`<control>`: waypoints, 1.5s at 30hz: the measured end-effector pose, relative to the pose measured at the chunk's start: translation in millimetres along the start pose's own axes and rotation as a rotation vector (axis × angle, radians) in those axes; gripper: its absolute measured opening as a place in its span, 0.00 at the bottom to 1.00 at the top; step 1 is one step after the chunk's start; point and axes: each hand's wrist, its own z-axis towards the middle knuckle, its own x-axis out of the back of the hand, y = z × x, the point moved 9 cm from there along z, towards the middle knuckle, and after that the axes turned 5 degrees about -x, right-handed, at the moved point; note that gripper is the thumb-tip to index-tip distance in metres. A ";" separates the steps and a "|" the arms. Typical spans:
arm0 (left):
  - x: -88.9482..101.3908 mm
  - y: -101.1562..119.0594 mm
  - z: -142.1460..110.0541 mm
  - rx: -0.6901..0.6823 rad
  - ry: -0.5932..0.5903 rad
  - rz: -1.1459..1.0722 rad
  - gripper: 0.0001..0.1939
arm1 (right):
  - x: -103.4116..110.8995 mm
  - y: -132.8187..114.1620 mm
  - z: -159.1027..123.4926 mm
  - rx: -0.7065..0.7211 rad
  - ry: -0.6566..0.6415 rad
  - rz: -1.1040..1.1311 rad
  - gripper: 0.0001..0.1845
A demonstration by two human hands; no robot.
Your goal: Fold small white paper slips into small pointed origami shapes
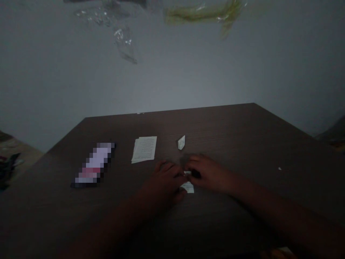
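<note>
A small piece of printed paper (189, 187) lies on the dark table, partly covered by my fingers. My left hand (167, 180) is at its left side, with curled fingers closed on the paper near its upper edge and the thumb lower down. From the right, my right hand (203, 172) meets it, thumb and fingers pinched at the paper's top end. The exact contact of the fingertips is hard to make out in the dim light. Just beyond my hands sits a small folded paper piece (181, 142).
A stack of printed paper sheets (145, 149) lies left of the folded piece. Further left is a phone (94, 163) with its lit screen blurred out. A tiny white scrap (279, 168) is on the right. Behind the table (229, 126) stands a pale wall (172, 75) with plastic wrap hanging.
</note>
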 end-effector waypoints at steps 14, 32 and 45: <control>-1.8 -8.2 -1.4 0.063 0.062 -0.063 0.24 | -2.0 5.0 -2.5 -0.109 -0.012 0.147 0.14; -4.3 -1.3 0.6 -0.067 0.088 -0.080 0.23 | -4.2 7.1 4.2 -0.068 0.008 0.234 0.10; 5.9 4.1 1.0 -0.071 0.104 -0.164 0.26 | -10.0 6.4 1.4 0.011 -0.042 0.139 0.05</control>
